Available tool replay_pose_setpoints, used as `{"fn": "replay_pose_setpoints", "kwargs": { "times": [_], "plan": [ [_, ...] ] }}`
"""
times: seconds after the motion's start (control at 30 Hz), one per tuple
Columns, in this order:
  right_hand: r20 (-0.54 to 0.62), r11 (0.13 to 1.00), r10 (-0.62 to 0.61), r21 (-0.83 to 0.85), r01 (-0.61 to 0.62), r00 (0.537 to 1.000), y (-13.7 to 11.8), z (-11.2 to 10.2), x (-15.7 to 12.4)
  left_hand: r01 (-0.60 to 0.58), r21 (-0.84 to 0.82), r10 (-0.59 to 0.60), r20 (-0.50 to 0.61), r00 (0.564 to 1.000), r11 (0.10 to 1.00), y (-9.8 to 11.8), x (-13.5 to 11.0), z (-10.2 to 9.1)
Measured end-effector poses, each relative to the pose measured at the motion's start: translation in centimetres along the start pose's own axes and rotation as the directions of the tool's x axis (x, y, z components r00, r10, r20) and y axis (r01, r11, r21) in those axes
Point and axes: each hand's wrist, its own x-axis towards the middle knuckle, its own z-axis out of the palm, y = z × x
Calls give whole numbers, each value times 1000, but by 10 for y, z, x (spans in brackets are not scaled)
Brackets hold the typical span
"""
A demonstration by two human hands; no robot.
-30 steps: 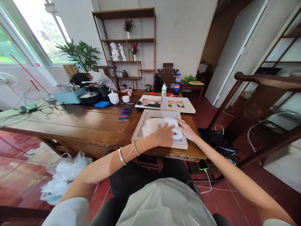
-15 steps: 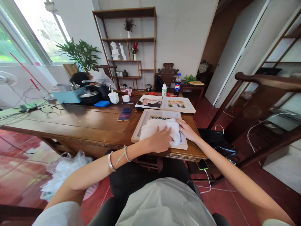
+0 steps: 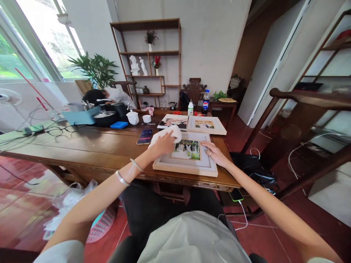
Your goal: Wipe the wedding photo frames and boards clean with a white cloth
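Observation:
A pale wooden picture frame (image 3: 186, 171) lies flat at the table's near edge, with a photo (image 3: 190, 149) of people outdoors in its middle. Over its upper left side, my left hand (image 3: 164, 143) grips a folded white cloth (image 3: 173, 130), which covers that corner of the frame. My right hand (image 3: 215, 153) rests on the frame's right side with fingers stretched out, holding nothing. Just behind lie a second pale frame (image 3: 218, 128) and a white-edged photo panel (image 3: 172, 121).
A phone (image 3: 144, 136) lies left of the frame. Farther back are a white teapot (image 3: 133, 117), a white cup (image 3: 146, 118), a blue box (image 3: 82, 116), a white bottle (image 3: 190, 109) and a cola bottle (image 3: 205, 103). A wooden chair (image 3: 290, 131) stands at right. Another person leans at the table's far side.
My left hand has moved left and away with the cloth, uncovering the photo. My right hand stays at the frame's right side.

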Motion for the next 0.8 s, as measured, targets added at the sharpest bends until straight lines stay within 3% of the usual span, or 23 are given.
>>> {"fn": "replay_pose_setpoints", "kwargs": {
  "times": [0.1,0.23,0.37,0.57,0.8],
  "plan": [
    [8,999,-32,5,32,999,1,0,0,16,-10,-17,-27,999,1000,14,35,-2],
    [16,999,-44,-13,44,999,0,-1,0,-203,-9,201,-86,976,979,52,72,7],
    [18,999,-7,-41,7,1000,-1,-1,0,-294,78,297,-32,954,953,71,87,22],
    [13,1000,-14,-6,14,1000,1,1,1,-258,162,259,19,966,952,51,75,27],
    [6,1000,-15,-12,15,1000,1,1,0,-140,216,130,60,990,966,-4,53,27]
  ]
}}
